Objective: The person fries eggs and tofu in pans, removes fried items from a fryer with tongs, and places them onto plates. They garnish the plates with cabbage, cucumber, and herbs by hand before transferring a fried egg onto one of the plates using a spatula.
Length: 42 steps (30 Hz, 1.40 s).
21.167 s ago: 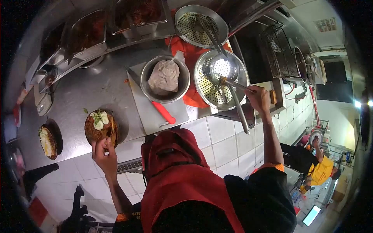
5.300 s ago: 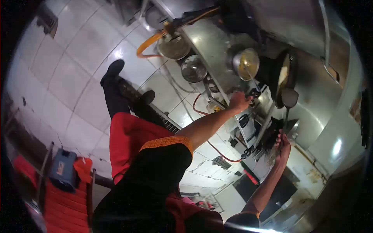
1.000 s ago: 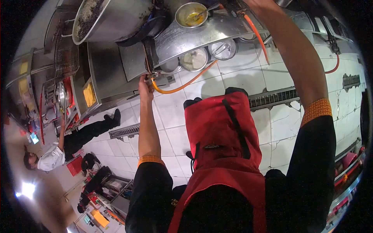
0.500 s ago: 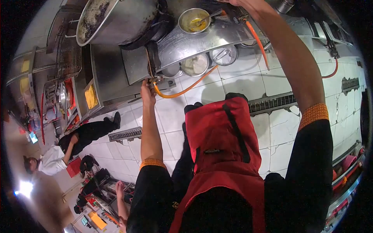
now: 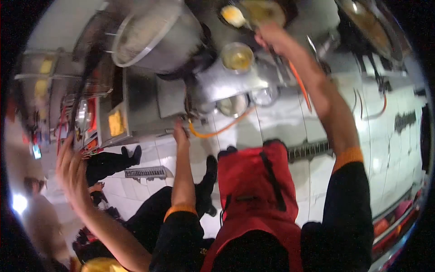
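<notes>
My right hand [image 5: 272,37] is closed round a handle at the back of the stove. The head of this ladle [image 5: 234,16], blurred, carries something white and yellow like an egg. It sits beside a pan [image 5: 265,11] with yellowish contents. Below it on the steel ledge stands a metal bowl [image 5: 237,58] with yellow liquid. Down at the stove's front edge, my left hand [image 5: 181,133] has its fingers closed at the gas valve [image 5: 185,119], where an orange hose [image 5: 217,134] joins. Blur hides the exact finger grip.
A large tilted pot [image 5: 170,45] stands left of the bowl. Metal containers [image 5: 233,105] sit under the ledge. From the left reaches another person's hand [image 5: 70,170], near a long dark rod. A wok [image 5: 369,27] is at upper right. Drain grates [image 5: 310,150] cross the tiled floor.
My right hand has come down and left into view with the ladle. My left hand stays at the valve. Another person's arm has entered at left. The spoon no longer shows in the bowl.
</notes>
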Motion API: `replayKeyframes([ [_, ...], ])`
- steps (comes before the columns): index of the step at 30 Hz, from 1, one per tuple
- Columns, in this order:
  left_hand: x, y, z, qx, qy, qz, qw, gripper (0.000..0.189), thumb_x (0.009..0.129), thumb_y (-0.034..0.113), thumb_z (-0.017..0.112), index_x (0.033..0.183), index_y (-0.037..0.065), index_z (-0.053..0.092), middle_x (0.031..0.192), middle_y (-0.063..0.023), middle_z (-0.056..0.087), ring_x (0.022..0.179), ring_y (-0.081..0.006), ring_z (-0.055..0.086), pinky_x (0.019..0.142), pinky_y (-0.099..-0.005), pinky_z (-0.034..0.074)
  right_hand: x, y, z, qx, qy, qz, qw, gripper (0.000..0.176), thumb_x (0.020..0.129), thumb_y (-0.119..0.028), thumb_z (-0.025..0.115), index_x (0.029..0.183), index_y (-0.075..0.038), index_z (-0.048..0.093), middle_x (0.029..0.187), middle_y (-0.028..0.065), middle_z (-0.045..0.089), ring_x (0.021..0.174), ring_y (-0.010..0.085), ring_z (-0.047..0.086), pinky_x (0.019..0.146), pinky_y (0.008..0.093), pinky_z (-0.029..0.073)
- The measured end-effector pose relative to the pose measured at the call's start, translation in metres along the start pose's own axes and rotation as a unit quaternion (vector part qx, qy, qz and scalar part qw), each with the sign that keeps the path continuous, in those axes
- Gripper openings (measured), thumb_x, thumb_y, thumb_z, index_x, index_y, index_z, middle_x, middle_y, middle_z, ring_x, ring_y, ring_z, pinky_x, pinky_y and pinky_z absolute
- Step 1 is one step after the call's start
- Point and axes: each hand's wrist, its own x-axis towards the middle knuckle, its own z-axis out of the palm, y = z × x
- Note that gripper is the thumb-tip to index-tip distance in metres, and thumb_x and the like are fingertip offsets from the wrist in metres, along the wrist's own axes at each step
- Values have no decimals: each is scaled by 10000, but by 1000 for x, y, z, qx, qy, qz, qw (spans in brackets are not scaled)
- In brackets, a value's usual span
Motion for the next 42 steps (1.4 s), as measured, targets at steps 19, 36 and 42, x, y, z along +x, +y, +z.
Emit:
replayKeyframes([
  [19,-264,-98,-141,250,28,-141,957,297,778,298,612,826,6,631,554,-32,505,417,-118,432,352,-262,321,-20,-20,3,174,32,100,979,98,825,-46,498,750,-17,554,588,49,533,443,93,466,361,217,361],
  [36,-383,-144,-174,82,92,-335,934,213,815,220,544,901,36,607,465,8,376,346,-116,345,315,-272,299,-20,-18,5,258,20,127,958,85,834,-27,497,753,-18,523,595,69,525,445,85,428,368,209,323],
  [42,-407,-140,-173,105,109,-354,923,253,808,233,551,947,30,611,485,3,377,351,-113,329,316,-267,278,-21,-18,-7,374,-14,178,910,51,848,-52,485,807,-24,474,675,89,530,463,65,404,382,173,298],
])
